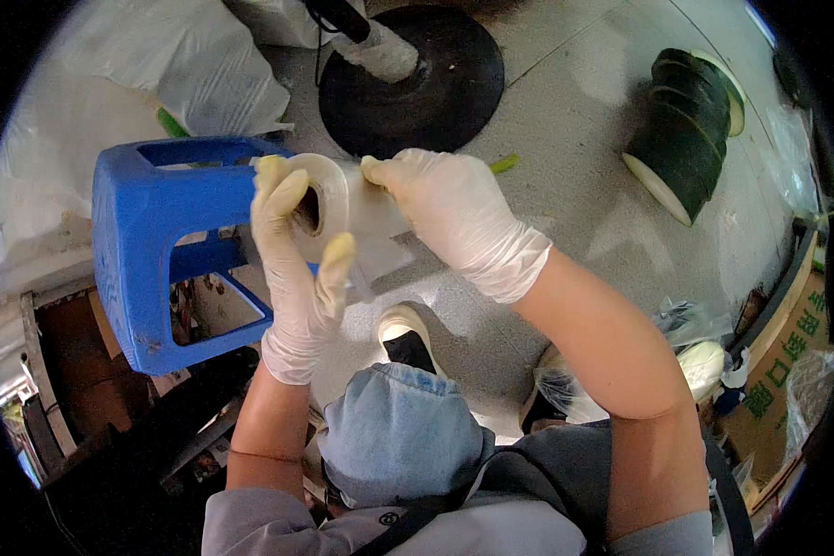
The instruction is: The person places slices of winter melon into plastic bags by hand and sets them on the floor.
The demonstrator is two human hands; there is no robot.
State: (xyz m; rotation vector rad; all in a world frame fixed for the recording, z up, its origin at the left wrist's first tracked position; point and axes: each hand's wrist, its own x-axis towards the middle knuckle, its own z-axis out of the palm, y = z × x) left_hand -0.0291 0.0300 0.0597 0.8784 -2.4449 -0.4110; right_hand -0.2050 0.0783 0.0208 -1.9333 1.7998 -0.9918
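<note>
A roll of clear plastic film or bags (pixel 331 184) is held up in front of me, its hollow cardboard core facing left. My left hand (pixel 292 264), in a thin whitish glove, grips the near end of the roll, fingers at its upper left and thumb below. My right hand (pixel 452 215), gloved alike, pinches the plastic at the roll's right side. A loose flap of clear plastic (pixel 382 260) hangs below the roll. Behind my left hand is a blue plastic stool (pixel 128 243), seen tilted in this view.
A thick dark-green gourd cut into slices (pixel 688 139), likely winter melon, lies on the tiled floor at right. A round black stand base (pixel 452 90) stands ahead. White plastic sacks (pixel 201 62) fill the upper left. A printed cardboard box (pixel 782 389) is at lower right.
</note>
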